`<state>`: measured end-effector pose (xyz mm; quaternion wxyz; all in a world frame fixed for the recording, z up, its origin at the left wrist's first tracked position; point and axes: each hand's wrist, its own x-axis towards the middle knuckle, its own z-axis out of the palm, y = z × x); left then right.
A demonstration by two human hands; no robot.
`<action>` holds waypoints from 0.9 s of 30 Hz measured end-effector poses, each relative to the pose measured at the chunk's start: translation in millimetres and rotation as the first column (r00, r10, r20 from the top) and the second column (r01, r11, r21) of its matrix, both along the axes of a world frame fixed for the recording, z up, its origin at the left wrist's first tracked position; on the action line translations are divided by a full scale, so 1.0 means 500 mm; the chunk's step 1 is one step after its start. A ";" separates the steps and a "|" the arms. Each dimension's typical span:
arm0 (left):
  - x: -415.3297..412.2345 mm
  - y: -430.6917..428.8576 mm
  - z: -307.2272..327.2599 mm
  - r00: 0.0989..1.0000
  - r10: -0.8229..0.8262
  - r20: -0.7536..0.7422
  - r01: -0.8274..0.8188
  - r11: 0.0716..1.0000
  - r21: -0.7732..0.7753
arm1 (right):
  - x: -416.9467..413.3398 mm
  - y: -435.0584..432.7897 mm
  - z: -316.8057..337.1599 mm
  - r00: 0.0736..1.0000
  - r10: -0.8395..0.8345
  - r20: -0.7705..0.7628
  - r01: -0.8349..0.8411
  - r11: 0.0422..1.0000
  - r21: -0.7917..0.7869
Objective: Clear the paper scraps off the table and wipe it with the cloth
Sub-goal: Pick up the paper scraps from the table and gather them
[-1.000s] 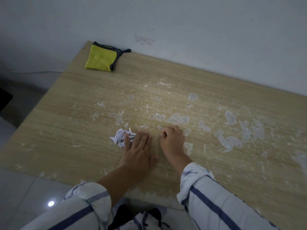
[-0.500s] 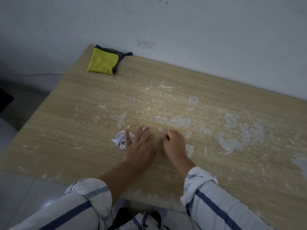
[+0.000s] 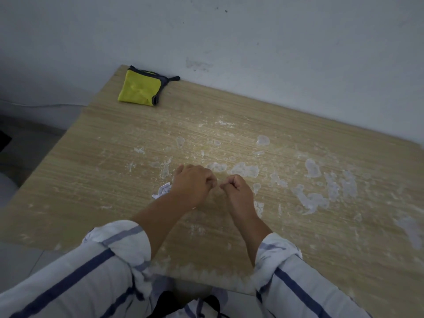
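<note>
A small pile of white paper scraps [image 3: 162, 191] lies on the wooden table [image 3: 96, 180], partly hidden under my left wrist. My left hand [image 3: 195, 183] hovers just right of the pile with its fingers curled in. My right hand [image 3: 238, 191] is a loose fist, thumb and forefinger pinched together. The two hands' fingertips nearly touch, and I see nothing held between them. The folded yellow cloth [image 3: 140, 89] with dark edging lies at the table's far left corner, well away from both hands.
Whitish dried patches [image 3: 312, 198] and smears cover the middle and right of the tabletop. A pale wall [image 3: 252, 42] runs along the far edge. The floor [image 3: 20, 260] shows past the left and near edges. My striped sleeves fill the bottom of the view.
My left hand went from flat on the table beside the scraps to curled and lifted. It now covers more of the pile. The right hand stayed closed and shifted slightly toward the left hand.
</note>
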<state>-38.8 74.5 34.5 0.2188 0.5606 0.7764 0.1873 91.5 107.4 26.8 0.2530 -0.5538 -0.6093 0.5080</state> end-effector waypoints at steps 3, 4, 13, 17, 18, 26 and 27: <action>-0.030 -0.017 0.030 0.967 0.073 0.244 -0.052 0.995 -0.091 | -0.023 -0.004 0.022 0.993 -0.001 -0.118 -0.011 0.995 -0.104; -0.042 -0.026 0.040 0.946 0.089 0.312 -0.053 0.991 -0.121 | -0.032 -0.008 0.029 0.989 0.031 -0.147 -0.048 0.992 -0.115; -0.119 -0.105 0.039 0.826 0.312 0.469 -0.241 0.949 -0.205 | -0.108 -0.043 0.029 0.982 0.191 -0.005 -0.189 0.968 -0.165; -0.124 -0.121 0.012 0.852 0.350 0.389 -0.272 0.931 -0.242 | -0.116 -0.052 0.002 0.950 0.257 0.175 -0.238 0.964 -0.121; -0.121 -0.122 0.009 0.879 0.340 0.336 -0.263 0.931 -0.254 | -0.117 -0.054 -0.006 0.934 0.273 0.232 -0.259 0.962 -0.090; -0.098 -0.120 -0.005 0.953 0.276 0.128 -0.232 0.931 -0.283 | -0.132 -0.077 -0.026 0.915 0.242 0.322 -0.293 0.949 0.119; -0.097 -0.118 -0.005 0.955 0.271 0.117 -0.230 0.931 -0.285 | -0.132 -0.079 -0.026 0.926 0.238 0.294 -0.284 0.951 0.125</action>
